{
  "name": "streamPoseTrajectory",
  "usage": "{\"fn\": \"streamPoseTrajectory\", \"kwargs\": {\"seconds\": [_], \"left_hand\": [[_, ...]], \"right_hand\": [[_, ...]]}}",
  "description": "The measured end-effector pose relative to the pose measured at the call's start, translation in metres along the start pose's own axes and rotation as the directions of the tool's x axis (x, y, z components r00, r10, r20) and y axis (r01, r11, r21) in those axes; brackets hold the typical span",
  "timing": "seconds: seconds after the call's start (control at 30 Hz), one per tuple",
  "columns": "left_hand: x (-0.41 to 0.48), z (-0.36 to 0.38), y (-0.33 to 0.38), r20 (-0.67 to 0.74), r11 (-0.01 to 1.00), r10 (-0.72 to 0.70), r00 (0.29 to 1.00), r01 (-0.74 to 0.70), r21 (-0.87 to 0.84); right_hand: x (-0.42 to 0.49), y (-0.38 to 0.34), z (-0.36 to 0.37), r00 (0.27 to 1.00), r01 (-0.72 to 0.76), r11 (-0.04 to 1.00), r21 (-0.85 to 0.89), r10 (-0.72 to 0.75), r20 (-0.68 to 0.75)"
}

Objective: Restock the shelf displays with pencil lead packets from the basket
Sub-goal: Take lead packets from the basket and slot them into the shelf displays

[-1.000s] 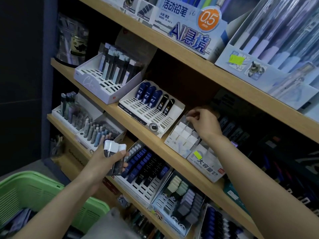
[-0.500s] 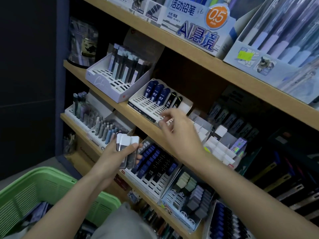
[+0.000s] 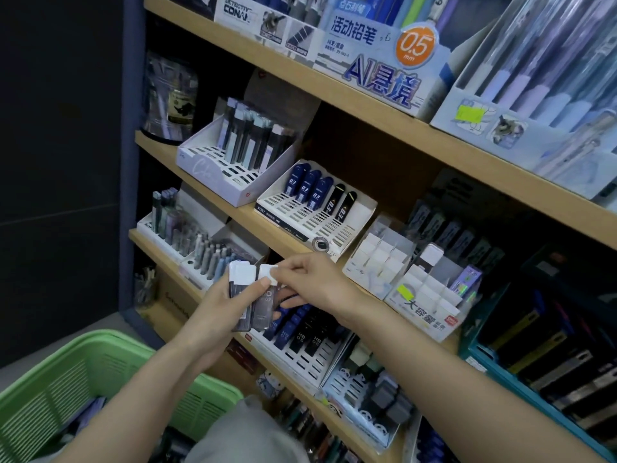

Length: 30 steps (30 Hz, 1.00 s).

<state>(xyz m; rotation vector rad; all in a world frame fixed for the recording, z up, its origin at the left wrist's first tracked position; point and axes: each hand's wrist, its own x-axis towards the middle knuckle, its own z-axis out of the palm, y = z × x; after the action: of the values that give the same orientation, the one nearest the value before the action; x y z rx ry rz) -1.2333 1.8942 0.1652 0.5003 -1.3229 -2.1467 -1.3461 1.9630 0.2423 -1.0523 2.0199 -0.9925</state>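
A green basket (image 3: 86, 369) sits at lower left, with more stock dimly visible inside. Just right of it, the left hand (image 3: 217, 312) grips a small stack of lead packets (image 3: 242, 275), held upright in front of the lower shelf (image 3: 160, 252), thumb pressed across their fronts. The right hand (image 3: 317, 282) meets it from the right, its fingertips pinching the white top of the rightmost packet (image 3: 267, 272). Further right, a white divided tray (image 3: 377, 259) stands on the middle shelf, above and apart from both hands.
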Motion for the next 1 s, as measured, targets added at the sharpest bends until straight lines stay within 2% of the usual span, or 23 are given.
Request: {"fn": "streamPoseTrajectory", "kwargs": {"seconds": [0.13, 0.2, 0.3, 0.37, 0.47, 0.53, 0.6, 0.7, 1.0], "left_hand": [[0.001, 0.006, -0.007, 0.000, 0.999, -0.028, 1.000, 0.028, -0.024], [0.002, 0.007, -0.010, -0.019, 0.997, -0.046, 0.999, 0.047, 0.056], [0.006, 0.007, -0.012, 0.036, 0.978, -0.085, 0.996, 0.076, 0.196], [0.007, 0.009, -0.011, 0.058, 0.965, -0.108, 0.992, 0.091, 0.247], [0.009, 0.015, -0.014, 0.064, 0.956, -0.113, 0.992, 0.091, 0.280], [0.009, 0.021, -0.015, 0.050, 0.956, -0.110, 0.993, 0.092, 0.279], [0.008, 0.028, -0.015, 0.038, 0.958, -0.113, 0.993, 0.098, 0.270], [0.005, 0.034, -0.015, 0.057, 0.957, -0.118, 0.991, 0.098, 0.273], [0.003, 0.041, -0.017, 0.095, 0.952, -0.115, 0.989, 0.083, 0.294]], "right_hand": [[-0.017, 0.000, -0.017, 0.990, 0.073, 0.997, -0.033, -0.077, -0.119], [-0.031, -0.002, -0.034, 0.965, 0.146, 0.985, -0.092, -0.162, -0.204], [-0.056, -0.004, -0.066, 0.899, 0.202, 0.970, -0.132, -0.237, -0.368], [-0.068, -0.002, -0.089, 0.834, 0.198, 0.968, -0.154, -0.249, -0.492], [-0.071, 0.011, -0.125, 0.661, 0.130, 0.948, -0.290, -0.301, -0.688], [-0.068, 0.019, -0.145, 0.571, 0.036, 0.923, -0.384, -0.334, -0.750], [-0.065, 0.027, -0.160, 0.562, -0.089, 0.898, -0.431, -0.312, -0.766], [-0.058, 0.036, -0.170, 0.594, -0.203, 0.876, -0.438, -0.245, -0.766], [-0.042, 0.036, -0.175, 0.645, -0.216, 0.828, -0.517, -0.276, -0.712]]}}
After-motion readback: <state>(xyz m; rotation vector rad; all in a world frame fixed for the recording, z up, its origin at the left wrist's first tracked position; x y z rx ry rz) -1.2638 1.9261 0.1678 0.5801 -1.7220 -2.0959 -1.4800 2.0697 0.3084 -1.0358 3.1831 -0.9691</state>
